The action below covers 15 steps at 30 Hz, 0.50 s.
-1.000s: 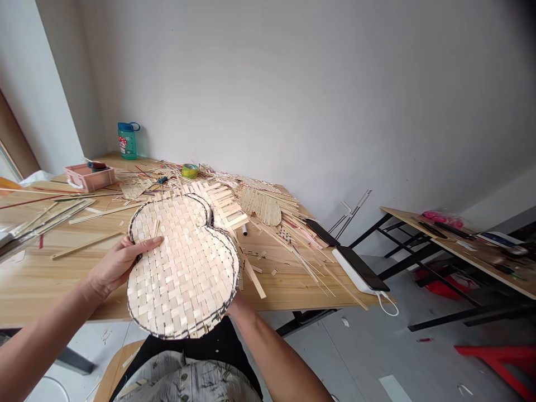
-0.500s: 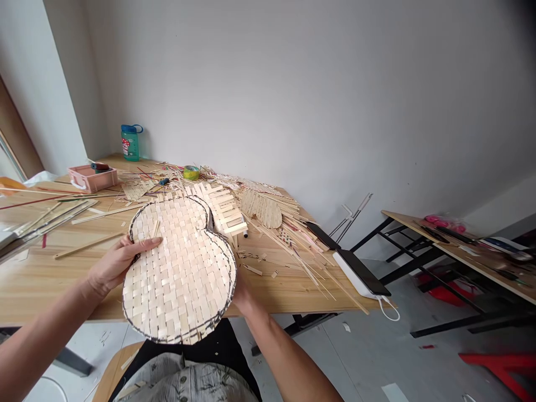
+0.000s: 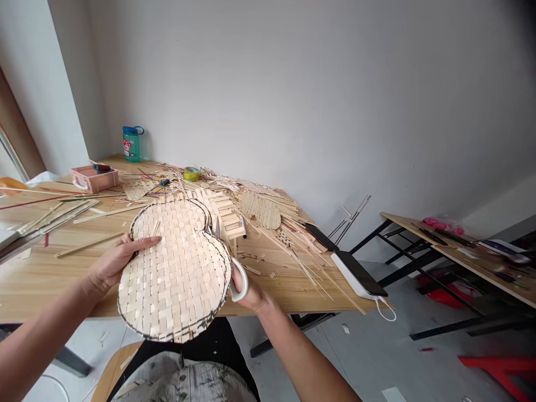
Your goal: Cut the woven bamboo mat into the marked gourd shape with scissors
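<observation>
A woven gourd-shaped piece (image 3: 176, 273) with a dark outline is held tilted over the table's front edge. My left hand (image 3: 113, 259) grips its left side, thumb on top and fingers underneath. At its right edge, my right hand (image 3: 249, 287) is closed on scissors (image 3: 239, 279); a pale handle loop shows, and a blade tip stands beside the piece's narrow waist. Much of the scissors is hidden behind the weave. Uncut strip ends (image 3: 226, 209) stick out past the upper right edge.
Loose strips and another woven piece (image 3: 262, 209) cover the table's back. A pink basket (image 3: 95, 180), a teal bottle (image 3: 131, 146) and yellow-green tape (image 3: 191, 174) stand behind. A phone (image 3: 362, 273) on a white block lies right.
My right hand has come out from behind the woven piece, and the scissors' handle and blade tip now show. The piece has shifted slightly left.
</observation>
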Each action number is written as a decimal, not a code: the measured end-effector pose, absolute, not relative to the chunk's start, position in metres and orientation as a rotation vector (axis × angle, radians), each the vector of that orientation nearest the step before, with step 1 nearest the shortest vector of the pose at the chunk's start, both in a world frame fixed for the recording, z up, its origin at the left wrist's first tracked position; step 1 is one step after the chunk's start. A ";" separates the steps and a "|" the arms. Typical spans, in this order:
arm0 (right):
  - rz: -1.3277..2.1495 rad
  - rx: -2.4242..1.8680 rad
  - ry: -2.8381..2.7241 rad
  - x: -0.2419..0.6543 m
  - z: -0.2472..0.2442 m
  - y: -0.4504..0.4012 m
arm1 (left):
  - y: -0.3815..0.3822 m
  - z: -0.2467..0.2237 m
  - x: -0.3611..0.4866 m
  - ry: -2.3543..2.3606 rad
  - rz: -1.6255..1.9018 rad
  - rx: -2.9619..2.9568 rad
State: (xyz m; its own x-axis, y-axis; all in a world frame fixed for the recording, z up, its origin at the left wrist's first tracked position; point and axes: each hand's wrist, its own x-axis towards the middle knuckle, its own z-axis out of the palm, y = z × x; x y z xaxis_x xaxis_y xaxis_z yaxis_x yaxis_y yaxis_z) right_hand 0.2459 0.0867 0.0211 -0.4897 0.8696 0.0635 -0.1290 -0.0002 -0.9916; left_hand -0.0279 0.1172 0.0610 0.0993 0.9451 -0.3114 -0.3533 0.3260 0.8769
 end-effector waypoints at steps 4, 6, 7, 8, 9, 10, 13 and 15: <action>1.833 -0.787 -1.416 0.260 0.031 0.086 | 0.117 0.060 -0.031 1.022 1.071 0.725; 1.912 -0.850 -1.402 0.268 0.042 0.083 | 0.118 0.058 -0.032 1.028 1.053 0.727; 1.924 -0.887 -1.404 0.271 0.048 0.082 | 0.119 0.057 -0.032 1.043 1.055 0.726; 1.912 -0.925 -1.415 0.273 0.053 0.080 | 0.120 0.055 -0.032 1.064 1.065 0.729; 1.890 -0.955 -1.435 0.275 0.057 0.079 | 0.121 0.054 -0.032 1.087 1.076 0.735; 1.867 -0.973 -1.459 0.276 0.060 0.078 | 0.122 0.053 -0.032 1.107 1.088 0.745; 1.852 -0.966 -1.505 0.279 0.063 0.081 | 0.124 0.049 -0.033 1.113 1.092 0.790; 1.858 -0.970 -1.481 0.280 0.062 0.084 | 0.125 0.048 -0.035 1.096 1.072 0.806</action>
